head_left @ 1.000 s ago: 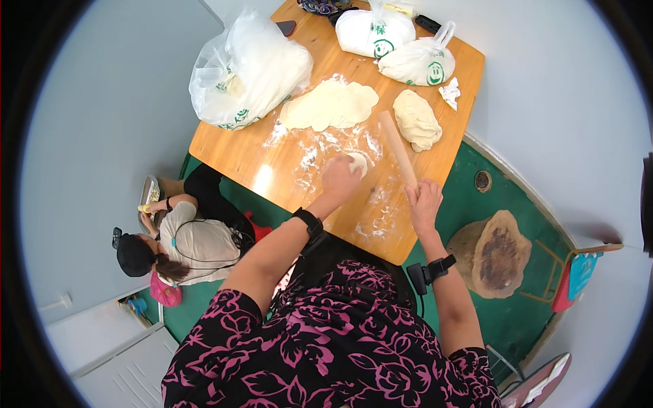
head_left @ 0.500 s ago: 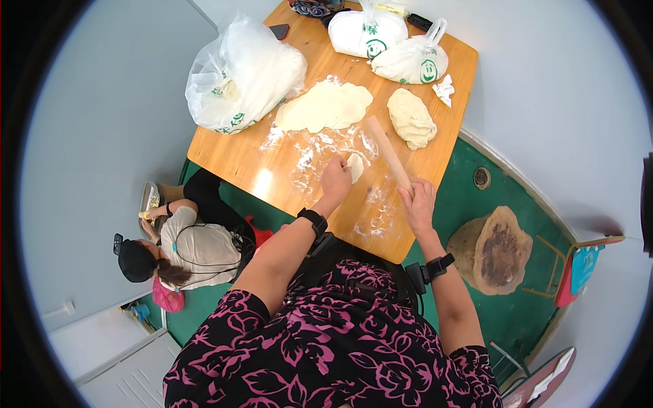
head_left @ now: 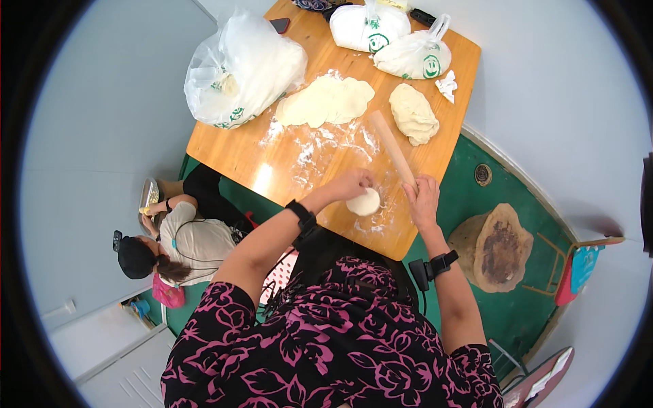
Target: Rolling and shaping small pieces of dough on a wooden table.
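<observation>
A small round dough wrapper (head_left: pixel 364 202) lies flat on the wooden table, close to its near edge. Over the wrapper's far edge is my left hand (head_left: pixel 352 183), fingers curled together; whether anything is pinched in them is hidden. My right hand (head_left: pixel 424 199) grips the near end of a wooden rolling pin (head_left: pixel 393 148), which slants away to the far left over the table. Beyond my hands, several thin, pale dough rounds (head_left: pixel 326 102) overlap in a floury patch. A thick lump of dough (head_left: pixel 413 114) sits to the right of them.
A big clear plastic bag (head_left: pixel 245 71) stands on the table (head_left: pixel 231 153) at far left. Two white bags (head_left: pixel 415 58) and a crumpled tissue (head_left: pixel 446 86) are at far right. Left of the table a person (head_left: pixel 197 234) sits bent over a tray. A wooden stump (head_left: pixel 500 248) stands right.
My left hand has moved nearer and to the right. The dough wrapper, earlier tilted at its fingers, now lies flat nearer the table's edge. The rolling pin stays in my right hand, barely shifted.
</observation>
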The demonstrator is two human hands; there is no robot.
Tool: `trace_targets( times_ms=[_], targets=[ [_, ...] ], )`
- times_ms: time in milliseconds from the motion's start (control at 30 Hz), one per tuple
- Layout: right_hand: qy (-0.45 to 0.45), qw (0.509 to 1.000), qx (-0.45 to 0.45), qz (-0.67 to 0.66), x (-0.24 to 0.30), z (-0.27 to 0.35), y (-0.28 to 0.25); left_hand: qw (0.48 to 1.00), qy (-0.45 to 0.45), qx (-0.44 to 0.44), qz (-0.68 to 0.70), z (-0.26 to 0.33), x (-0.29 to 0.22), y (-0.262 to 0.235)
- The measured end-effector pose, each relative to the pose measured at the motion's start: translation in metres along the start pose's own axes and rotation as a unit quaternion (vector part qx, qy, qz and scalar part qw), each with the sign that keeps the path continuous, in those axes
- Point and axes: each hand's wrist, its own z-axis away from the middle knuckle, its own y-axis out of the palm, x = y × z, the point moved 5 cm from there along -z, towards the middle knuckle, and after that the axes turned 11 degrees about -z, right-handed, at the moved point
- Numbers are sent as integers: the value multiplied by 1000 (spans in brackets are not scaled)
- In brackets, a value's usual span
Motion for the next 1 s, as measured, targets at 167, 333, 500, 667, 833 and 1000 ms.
trace_targets(
  times_ms=[167,333,500,667,833,1000],
  targets=[
    [-25,999,28,-11,12,3,11,974,-43,-128,-184,-5,23,-29],
    [-64,995,77,0,31,15,26,921,-147,-277,-233,51,23,-24],
    [-157,971,174,44,46,18,46,893,207,-183,-355,91,-21,36],
    [-232,939,187,174,46,6,59,905,125,-93,-396,91,-15,49],
    [-105,966,167,167,35,-14,59,911,104,-83,-390,96,-11,49],
    [-107,955,225,161,48,27,66,924,103,-57,-364,102,-8,48]
  ],
)
